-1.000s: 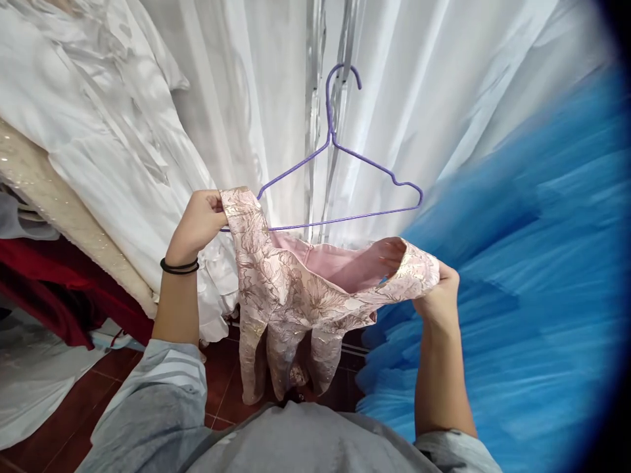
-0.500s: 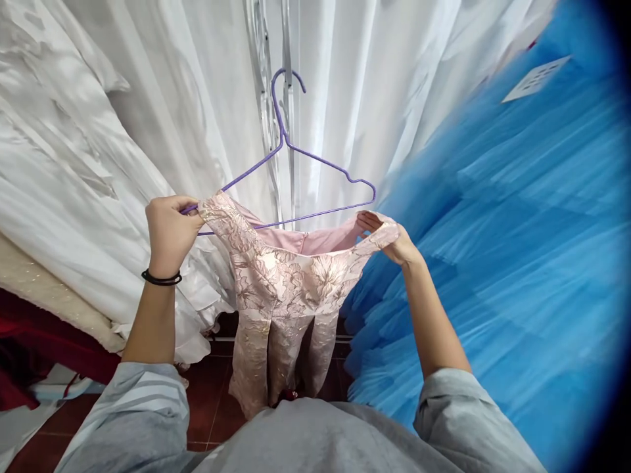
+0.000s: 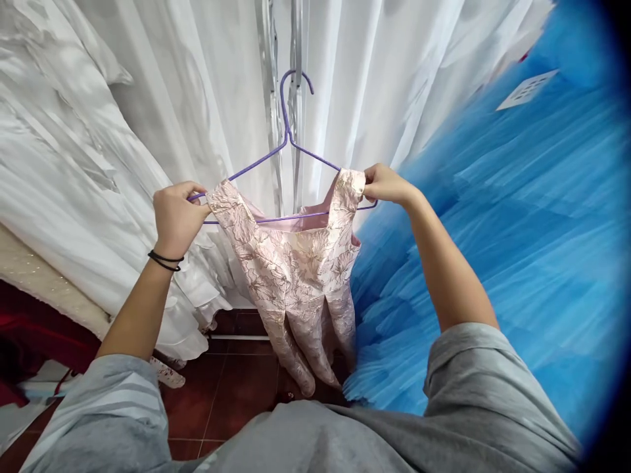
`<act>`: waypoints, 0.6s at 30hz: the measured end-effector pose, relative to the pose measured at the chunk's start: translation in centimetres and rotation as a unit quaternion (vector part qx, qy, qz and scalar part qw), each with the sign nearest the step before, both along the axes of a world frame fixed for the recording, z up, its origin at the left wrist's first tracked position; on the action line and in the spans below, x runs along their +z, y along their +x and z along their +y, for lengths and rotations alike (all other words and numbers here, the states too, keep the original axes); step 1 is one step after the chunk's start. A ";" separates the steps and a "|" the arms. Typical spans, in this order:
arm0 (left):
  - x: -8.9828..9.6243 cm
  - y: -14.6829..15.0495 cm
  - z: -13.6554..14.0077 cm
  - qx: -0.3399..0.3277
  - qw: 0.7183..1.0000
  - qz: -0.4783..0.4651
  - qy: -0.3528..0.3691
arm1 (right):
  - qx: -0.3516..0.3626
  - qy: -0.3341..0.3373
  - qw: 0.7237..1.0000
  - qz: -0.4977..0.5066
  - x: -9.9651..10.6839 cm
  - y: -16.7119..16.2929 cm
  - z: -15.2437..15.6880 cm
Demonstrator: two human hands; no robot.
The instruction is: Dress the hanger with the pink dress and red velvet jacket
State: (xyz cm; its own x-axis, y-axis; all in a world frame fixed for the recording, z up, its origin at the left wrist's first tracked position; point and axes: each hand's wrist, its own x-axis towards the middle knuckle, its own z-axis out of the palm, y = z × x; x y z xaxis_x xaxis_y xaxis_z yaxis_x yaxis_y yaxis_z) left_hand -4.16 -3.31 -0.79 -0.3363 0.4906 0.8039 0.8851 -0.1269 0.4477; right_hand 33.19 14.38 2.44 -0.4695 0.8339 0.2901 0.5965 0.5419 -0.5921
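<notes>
A pale pink dress [image 3: 305, 263] with a gold floral pattern hangs from a purple hanger [image 3: 261, 159], one shoulder strap over each arm of it. The hanger's hook points up, in front of metal uprights. My left hand [image 3: 178, 213], with black bands at its wrist, is closed on the hanger's left end beside the strap. Over on the other side, my right hand [image 3: 387, 184] pinches the right strap at its outer edge, next to the hanger's right end. Its fingertips are partly hidden by the fabric. The skirt hangs down in folds toward the floor.
White gowns [image 3: 118, 144] hang along the left and behind. A large blue tulle dress [image 3: 473, 243] fills the right side, with a white card [image 3: 527, 89] on it. Dark red cloth [image 3: 44, 328] lies at lower left. The floor has reddish tiles [image 3: 236, 387].
My right hand has raised the right strap and brought it over the hanger's right arm, which was bare before. My left hand still grips the left end.
</notes>
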 end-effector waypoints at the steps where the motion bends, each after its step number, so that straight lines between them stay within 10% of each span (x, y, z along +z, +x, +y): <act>1: 0.0 -0.2 0.3 0.002 1.000 0.004 -0.014 | -0.015 0.011 0.999 -0.051 0.3 -0.2 -0.5; 7: 0.3 -2.5 1.7 -0.132 0.984 -0.033 -0.113 | -0.005 0.115 0.988 -0.102 0.1 1.3 -1.7; 11: 1.0 -3.6 1.6 -0.279 0.941 -0.045 -0.184 | 0.113 0.009 0.993 0.044 -0.1 3.1 -2.0; 18: 1.7 -2.0 2.0 -0.244 0.955 -0.008 -0.170 | 0.077 -0.038 0.971 0.221 -1.4 2.0 -1.5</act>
State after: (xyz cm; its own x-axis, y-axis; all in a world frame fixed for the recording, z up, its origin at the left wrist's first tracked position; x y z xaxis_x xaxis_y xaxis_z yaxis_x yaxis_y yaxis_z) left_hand -6.20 -1.32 0.92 -0.0117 0.8240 0.5664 0.7505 -0.3671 0.5495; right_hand 35.22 12.88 1.07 -0.4340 0.7900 0.4331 0.1890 0.5498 -0.8136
